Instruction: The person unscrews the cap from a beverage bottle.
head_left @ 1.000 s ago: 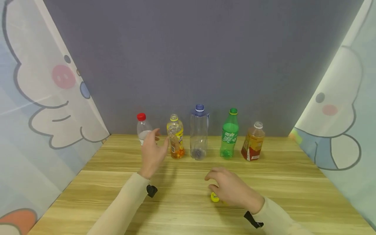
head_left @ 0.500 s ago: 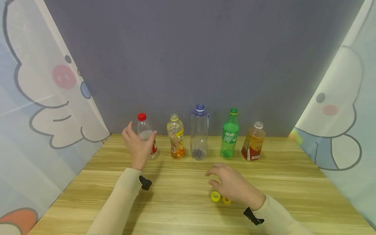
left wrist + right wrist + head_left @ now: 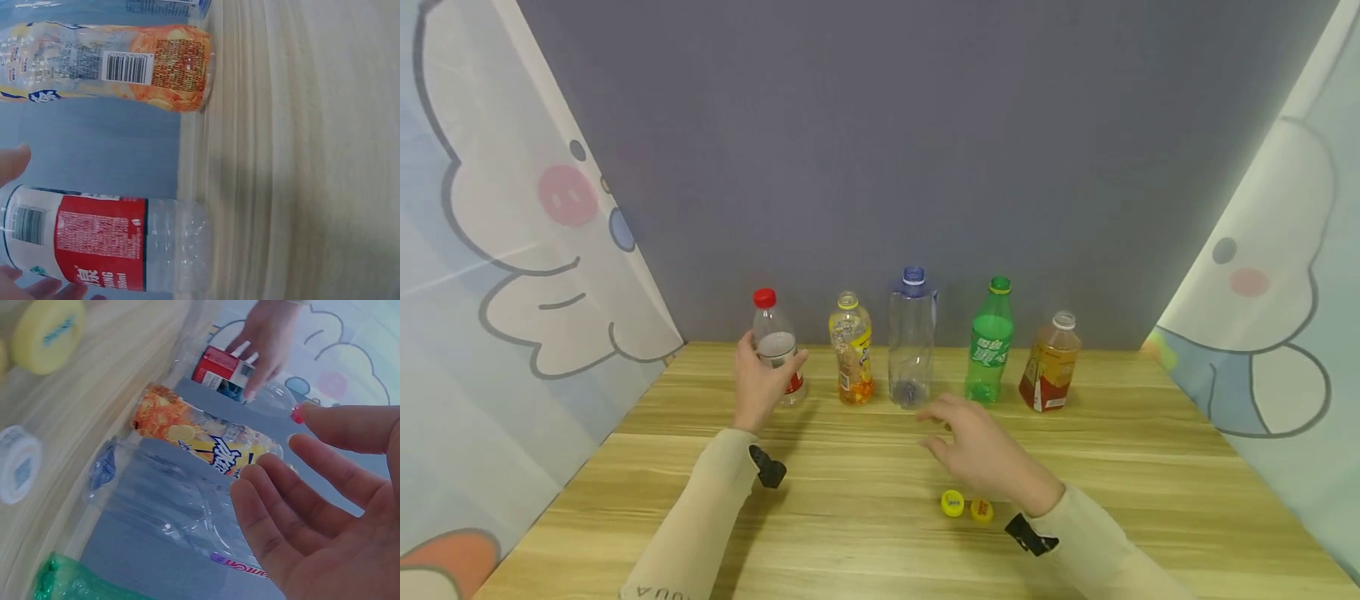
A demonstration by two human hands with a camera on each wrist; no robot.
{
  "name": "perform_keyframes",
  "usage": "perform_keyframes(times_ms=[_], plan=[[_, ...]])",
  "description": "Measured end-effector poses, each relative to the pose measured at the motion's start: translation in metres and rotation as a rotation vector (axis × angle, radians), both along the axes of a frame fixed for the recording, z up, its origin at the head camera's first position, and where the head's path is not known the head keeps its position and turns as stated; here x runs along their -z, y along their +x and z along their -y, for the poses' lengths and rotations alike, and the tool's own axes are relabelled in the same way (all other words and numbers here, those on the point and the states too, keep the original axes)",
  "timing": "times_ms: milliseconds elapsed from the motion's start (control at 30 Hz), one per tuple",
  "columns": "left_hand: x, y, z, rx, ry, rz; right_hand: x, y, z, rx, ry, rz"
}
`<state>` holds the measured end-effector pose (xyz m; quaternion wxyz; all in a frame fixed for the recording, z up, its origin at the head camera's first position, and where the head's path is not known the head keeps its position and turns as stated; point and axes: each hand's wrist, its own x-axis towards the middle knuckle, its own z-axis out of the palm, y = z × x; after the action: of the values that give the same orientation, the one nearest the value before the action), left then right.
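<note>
My left hand [image 3: 760, 379] is around the middle of a clear water bottle [image 3: 775, 329] with a red cap [image 3: 764, 298] and a red-and-white label [image 3: 100, 240]. Its fingers lie along one side of the bottle. In the left wrist view the thumb [image 3: 14, 164] stands apart from the label. My right hand [image 3: 981, 446] hovers over the table with fingers loosely bent, holding nothing. Two yellow caps [image 3: 952, 503] [image 3: 982, 510] lie just in front of it. A white cap [image 3: 20, 464] shows on the table in the right wrist view.
Capless bottles stand in a row along the grey back wall [image 3: 880, 167]: an orange-drink bottle [image 3: 852, 350], a tall clear bottle [image 3: 912, 342], a green bottle [image 3: 990, 342] and a brown-drink bottle [image 3: 1051, 362]. Cartoon-printed curtains flank the wooden table [image 3: 850, 533].
My left hand has moved left from beside the orange-drink bottle and come around the red-capped bottle. My right hand has risen slightly away from the yellow caps, uncovering both.
</note>
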<state>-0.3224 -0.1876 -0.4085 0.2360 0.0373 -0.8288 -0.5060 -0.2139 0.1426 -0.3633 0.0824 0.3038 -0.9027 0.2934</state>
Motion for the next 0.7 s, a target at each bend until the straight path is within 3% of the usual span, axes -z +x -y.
perform_keyframes(times_ms=[200,700], plan=[[0.003,-0.004,0.002,-0.017,0.054,-0.003,-0.006,-0.008,0.008,-0.013,-0.079,-0.008],[0.004,-0.002,0.001,0.007,-0.027,0.003,-0.013,-0.031,0.025,0.012,-0.361,0.033]])
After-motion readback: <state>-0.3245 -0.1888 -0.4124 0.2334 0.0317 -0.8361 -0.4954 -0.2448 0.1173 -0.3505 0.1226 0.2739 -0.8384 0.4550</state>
